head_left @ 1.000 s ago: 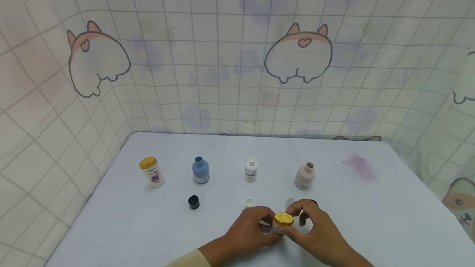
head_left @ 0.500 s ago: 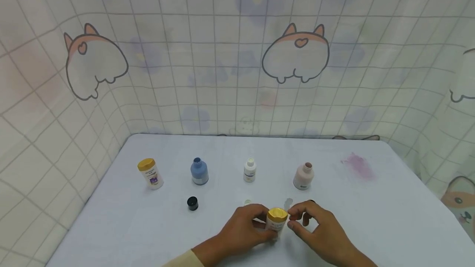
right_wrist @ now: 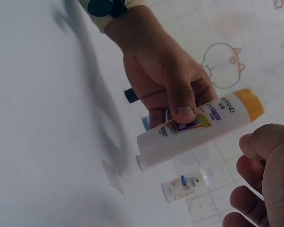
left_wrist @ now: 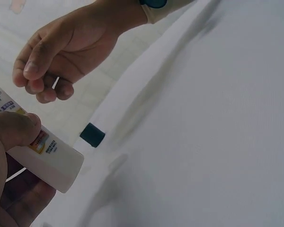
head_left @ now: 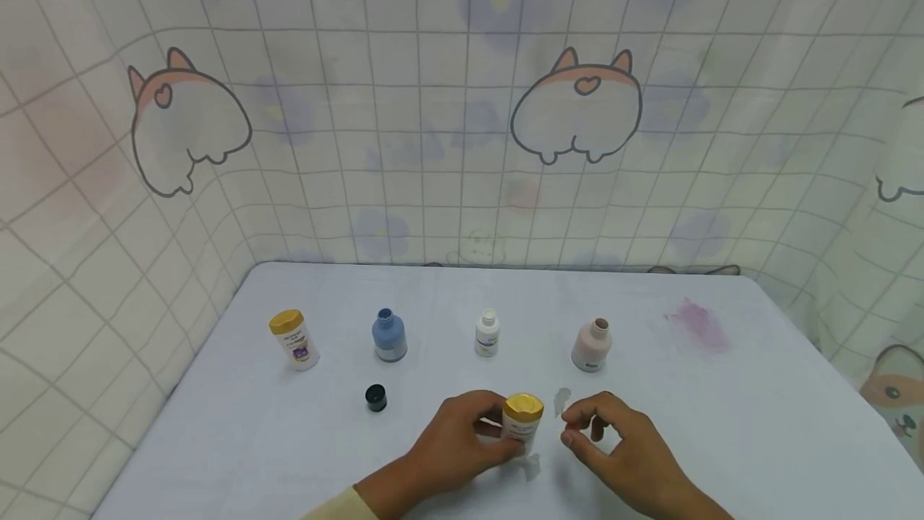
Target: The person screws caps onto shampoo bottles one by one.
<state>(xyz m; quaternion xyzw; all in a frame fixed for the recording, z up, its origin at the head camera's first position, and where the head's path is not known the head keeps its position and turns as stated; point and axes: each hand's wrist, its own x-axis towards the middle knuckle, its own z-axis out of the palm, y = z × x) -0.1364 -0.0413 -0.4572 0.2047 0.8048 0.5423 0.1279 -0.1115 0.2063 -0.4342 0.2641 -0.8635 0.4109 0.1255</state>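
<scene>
A white shampoo bottle (head_left: 521, 433) with a gold cap is held between the thumb and fingers of my left hand (head_left: 451, 436), its cap upward. In the right wrist view the thumb of the left hand (right_wrist: 154, 71) presses on the label side of the bottle (right_wrist: 194, 125). My right hand (head_left: 621, 448) is just to the right of the bottle, with bent fingers and nothing between them. A gap separates it from the gold cap. The left wrist view has the right hand (left_wrist: 68, 52) hanging loosely curled beyond the bottle (left_wrist: 47, 151).
Behind the hands, a second gold-capped bottle (head_left: 294, 339), a blue bottle (head_left: 390, 335), a small white bottle (head_left: 487, 334) and a pale pink bottle (head_left: 592, 345) form a row. A black cap (head_left: 375, 398) lies at left. Grey patches (head_left: 562, 401) and a pink stain (head_left: 700, 323) mark the tabletop.
My right hand has come off the bottle's gold cap. My left hand has carried the bottle to the left and a little up in view, uncovering a grey patch on the table.
</scene>
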